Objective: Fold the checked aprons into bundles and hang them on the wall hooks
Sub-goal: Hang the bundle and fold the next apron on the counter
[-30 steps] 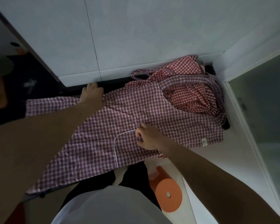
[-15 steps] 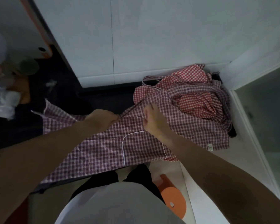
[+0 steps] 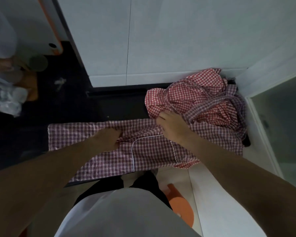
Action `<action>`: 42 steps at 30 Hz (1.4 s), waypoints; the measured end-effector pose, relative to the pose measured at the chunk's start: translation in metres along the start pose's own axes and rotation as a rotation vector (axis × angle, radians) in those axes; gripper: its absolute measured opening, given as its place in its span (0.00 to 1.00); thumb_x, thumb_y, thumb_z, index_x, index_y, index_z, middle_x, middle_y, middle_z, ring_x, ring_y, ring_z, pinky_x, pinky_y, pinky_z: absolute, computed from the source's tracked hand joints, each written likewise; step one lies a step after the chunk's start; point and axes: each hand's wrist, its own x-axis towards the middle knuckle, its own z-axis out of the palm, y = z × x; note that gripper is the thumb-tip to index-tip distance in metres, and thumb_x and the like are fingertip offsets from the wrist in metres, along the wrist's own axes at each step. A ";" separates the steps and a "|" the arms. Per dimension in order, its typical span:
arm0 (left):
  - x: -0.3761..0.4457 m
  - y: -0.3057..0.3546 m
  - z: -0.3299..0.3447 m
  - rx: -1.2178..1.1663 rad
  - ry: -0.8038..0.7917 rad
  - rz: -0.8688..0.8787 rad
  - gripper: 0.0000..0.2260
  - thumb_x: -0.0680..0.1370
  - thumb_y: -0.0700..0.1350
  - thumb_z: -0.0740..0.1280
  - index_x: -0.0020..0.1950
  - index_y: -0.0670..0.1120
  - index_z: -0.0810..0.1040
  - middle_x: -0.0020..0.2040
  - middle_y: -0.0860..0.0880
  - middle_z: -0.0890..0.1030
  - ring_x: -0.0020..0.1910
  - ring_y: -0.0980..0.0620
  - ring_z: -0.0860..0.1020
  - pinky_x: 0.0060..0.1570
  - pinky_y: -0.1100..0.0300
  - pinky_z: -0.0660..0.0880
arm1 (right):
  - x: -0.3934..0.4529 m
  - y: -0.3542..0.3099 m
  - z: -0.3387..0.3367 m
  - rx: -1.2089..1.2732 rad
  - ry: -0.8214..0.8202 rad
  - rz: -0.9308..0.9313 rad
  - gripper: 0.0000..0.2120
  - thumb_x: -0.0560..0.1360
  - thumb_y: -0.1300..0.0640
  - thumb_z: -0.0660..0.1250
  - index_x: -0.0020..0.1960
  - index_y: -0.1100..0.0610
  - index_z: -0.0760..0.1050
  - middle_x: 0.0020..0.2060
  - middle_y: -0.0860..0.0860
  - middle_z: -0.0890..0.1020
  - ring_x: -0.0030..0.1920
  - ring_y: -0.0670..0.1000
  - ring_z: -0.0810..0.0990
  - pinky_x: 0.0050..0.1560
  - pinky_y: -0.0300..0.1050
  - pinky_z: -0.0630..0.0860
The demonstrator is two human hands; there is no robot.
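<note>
Early in the job, by the look of it. One purple-checked apron (image 3: 143, 147) spread on the dark desk (image 3: 99, 106), folded over once along its far edge but nowhere near a bundle yet. Beside it to the right, a heap of red-checked aprons (image 3: 195, 98) crumpled against the white wall (image 3: 161, 48) — none folded, straps tangled across the top. No wall hooks in view, so nothing hung as far as can be seen; folding, bundling and hanging all to come.

Left hand (image 3: 108, 137) down on the middle of the spread apron, fingers curled and pinching a gather of cloth just left of the white-piped pocket (image 3: 147, 144). Right hand (image 3: 171, 125) at the apron's far edge, right where the purple cloth meets the red heap; back of the hand up, fingers bent down into the fabric. Seemingly a grip on the fold, though the fingertips are hidden, so not certain.

Near side of the apron hanging off the desk's front edge, towards the person's legs. Right end of it running under the heap — probably needing freeing before a tidy second fold. Orange stool (image 3: 181, 211) on the floor below.
</note>
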 end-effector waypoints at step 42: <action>-0.118 0.042 0.077 0.089 0.212 -0.426 0.19 0.76 0.56 0.64 0.62 0.48 0.73 0.57 0.49 0.81 0.54 0.48 0.80 0.54 0.54 0.76 | -0.095 -0.018 0.071 0.203 -0.589 0.162 0.10 0.73 0.50 0.71 0.43 0.52 0.72 0.49 0.49 0.65 0.56 0.52 0.65 0.54 0.47 0.62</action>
